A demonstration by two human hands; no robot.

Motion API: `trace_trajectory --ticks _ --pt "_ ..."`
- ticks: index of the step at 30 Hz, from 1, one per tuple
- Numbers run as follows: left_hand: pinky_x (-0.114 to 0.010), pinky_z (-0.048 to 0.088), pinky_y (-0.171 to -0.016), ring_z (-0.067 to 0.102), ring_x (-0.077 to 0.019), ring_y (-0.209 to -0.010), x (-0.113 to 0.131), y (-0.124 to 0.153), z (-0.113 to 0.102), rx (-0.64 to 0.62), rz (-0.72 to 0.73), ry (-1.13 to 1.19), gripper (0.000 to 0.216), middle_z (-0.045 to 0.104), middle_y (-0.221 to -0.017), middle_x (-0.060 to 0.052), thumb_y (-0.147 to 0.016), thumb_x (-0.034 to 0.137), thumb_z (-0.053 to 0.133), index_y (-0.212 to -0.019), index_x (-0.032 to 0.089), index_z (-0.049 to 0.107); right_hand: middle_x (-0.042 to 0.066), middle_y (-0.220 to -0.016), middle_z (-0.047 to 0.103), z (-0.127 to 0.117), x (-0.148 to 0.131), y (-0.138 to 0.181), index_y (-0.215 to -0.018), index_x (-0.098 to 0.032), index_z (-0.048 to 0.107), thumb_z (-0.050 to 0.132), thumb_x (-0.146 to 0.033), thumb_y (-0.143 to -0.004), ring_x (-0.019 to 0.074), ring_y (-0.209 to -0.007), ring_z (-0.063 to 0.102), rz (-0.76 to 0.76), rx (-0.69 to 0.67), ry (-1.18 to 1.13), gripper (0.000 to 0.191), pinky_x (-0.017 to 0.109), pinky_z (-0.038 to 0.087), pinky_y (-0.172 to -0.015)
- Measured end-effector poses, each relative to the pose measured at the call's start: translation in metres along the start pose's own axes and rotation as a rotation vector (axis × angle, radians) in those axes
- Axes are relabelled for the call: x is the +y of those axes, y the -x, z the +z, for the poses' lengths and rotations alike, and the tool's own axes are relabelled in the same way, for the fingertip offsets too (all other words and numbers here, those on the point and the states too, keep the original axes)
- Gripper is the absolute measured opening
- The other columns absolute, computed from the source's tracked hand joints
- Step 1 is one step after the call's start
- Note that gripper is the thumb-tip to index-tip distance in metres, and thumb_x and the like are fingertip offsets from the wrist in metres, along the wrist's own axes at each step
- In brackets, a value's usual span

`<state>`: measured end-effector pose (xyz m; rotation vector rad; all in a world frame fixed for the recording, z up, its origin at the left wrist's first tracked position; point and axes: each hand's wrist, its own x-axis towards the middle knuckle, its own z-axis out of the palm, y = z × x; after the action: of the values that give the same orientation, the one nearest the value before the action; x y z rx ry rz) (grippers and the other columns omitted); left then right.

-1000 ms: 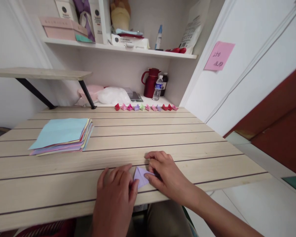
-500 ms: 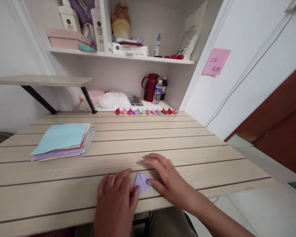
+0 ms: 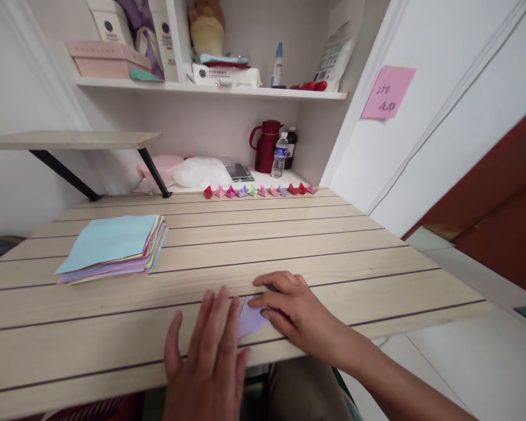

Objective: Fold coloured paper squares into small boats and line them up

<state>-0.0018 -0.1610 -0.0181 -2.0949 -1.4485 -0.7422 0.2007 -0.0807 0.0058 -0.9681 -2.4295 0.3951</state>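
Right hand (image 3: 293, 313) fingertips pinning lilac folded paper (image 3: 251, 318) flat on table (image 3: 289, 245). Left hand (image 3: 210, 356) open, fingers spread, covering paper's left edge.

Left hand (image 3: 206, 356) flat, splayed; right hand (image 3: 296, 313) curled, palm down.

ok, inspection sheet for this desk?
Surface: slatted pale wood table.
Job's things: folded lilac paper near the front edge; stack of coloured sheets at left; row of small folded pieces at the back.
Clutter: red jug and water bottle in the alcove.
Grippers: left hand flat, open, beside the paper; right hand with fingertips on it, grip unclear.
Cables: nothing seen.
Surroundings: loaded shelf above; pink note on the wall at right.
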Motion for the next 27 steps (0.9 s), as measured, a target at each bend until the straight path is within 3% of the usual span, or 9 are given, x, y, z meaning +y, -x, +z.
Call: trace_trajectory --ticks 3,5,11,13,18,23,27 --pt "-0.057 -0.005 -0.122 0.045 -0.0256 -0.137 0.008 0.002 0.002 -0.086 0.16 -0.004 0.05 0.055 -0.145 -0.009 -0.094 0.034 0.047 -0.141 0.015 0.046 0.007 -0.127 0.062 -0.001 -0.001 -0.001 -0.108 -0.03 0.071 0.059 -0.014 -0.092 0.0259 -0.115 0.055 0.011 -0.004 -0.002 0.026 0.047 0.042 -0.096" --pt "-0.055 -0.011 -0.122 0.047 -0.0252 -0.135 0.01 0.007 0.008 -0.131 0.219 -0.001 0.052 0.055 -0.145 -0.008 -0.094 0.041 0.046 -0.14 0.017 0.048 0.006 -0.127 0.062 -0.002 -0.002 -0.001 -0.11 -0.031 0.071 0.06 -0.014 -0.091 0.0256 -0.114 0.055 0.015 -0.007 -0.006 0.027 0.047 0.041 -0.097" --pt "-0.06 -0.011 -0.121 0.05 -0.0274 -0.133 0.012 0.023 0.022 -0.197 0.127 0.0 0.052 0.054 -0.145 -0.01 -0.094 0.04 0.046 -0.141 0.017 0.047 0.007 -0.13 0.06 -0.002 0.0 0.001 -0.116 -0.031 0.069 0.059 -0.015 -0.092 0.0253 -0.12 0.054 0.025 -0.002 -0.024 0.03 0.048 0.04 -0.102" --pt "-0.061 -0.01 -0.121 0.043 -0.0271 -0.14 0.013 0.025 0.024 -0.183 0.133 -0.022 0.052 0.053 -0.146 -0.009 -0.092 0.035 0.049 -0.141 0.017 0.048 0.009 -0.135 0.057 -0.001 0.001 0.003 -0.12 -0.029 0.066 0.06 -0.014 -0.09 0.026 -0.124 0.052 0.039 0.017 -0.035 0.034 0.048 0.039 -0.103" --pt "-0.064 -0.004 -0.121 0.006 -0.0204 -0.153 0.012 0.025 0.024 -0.119 0.155 -0.072 0.057 0.051 -0.148 -0.006 -0.084 0.025 0.053 -0.139 0.016 0.049 0.009 -0.135 0.057 0.001 0.003 0.007 -0.126 -0.028 0.062 0.061 -0.014 -0.088 0.0249 -0.125 0.052 0.035 0.076 -0.038 0.04 0.045 0.04 -0.104" --pt "-0.062 -0.005 -0.121 0.002 -0.0209 -0.154 0.011 0.023 0.023 -0.122 0.166 -0.064 0.065 0.05 -0.149 -0.004 -0.076 0.019 0.053 -0.14 0.019 0.049 0.006 -0.126 0.063 -0.001 0.001 0.003 -0.115 -0.028 0.067 0.065 -0.012 -0.083 0.0247 -0.118 0.055 0.065 0.039 -0.033 0.036 0.044 0.041 -0.1" --pt "-0.064 -0.006 -0.12 -0.001 -0.0219 -0.154 0.011 0.022 0.025 -0.125 0.165 -0.073 0.07 0.05 -0.15 -0.004 -0.068 0.012 0.053 -0.138 0.021 0.052 0.005 -0.127 0.062 0.0 0.003 0.006 -0.117 -0.029 0.066 0.062 -0.013 -0.086 0.0234 -0.118 0.055 0.044 0.071 -0.027 0.036 0.043 0.041 -0.101"
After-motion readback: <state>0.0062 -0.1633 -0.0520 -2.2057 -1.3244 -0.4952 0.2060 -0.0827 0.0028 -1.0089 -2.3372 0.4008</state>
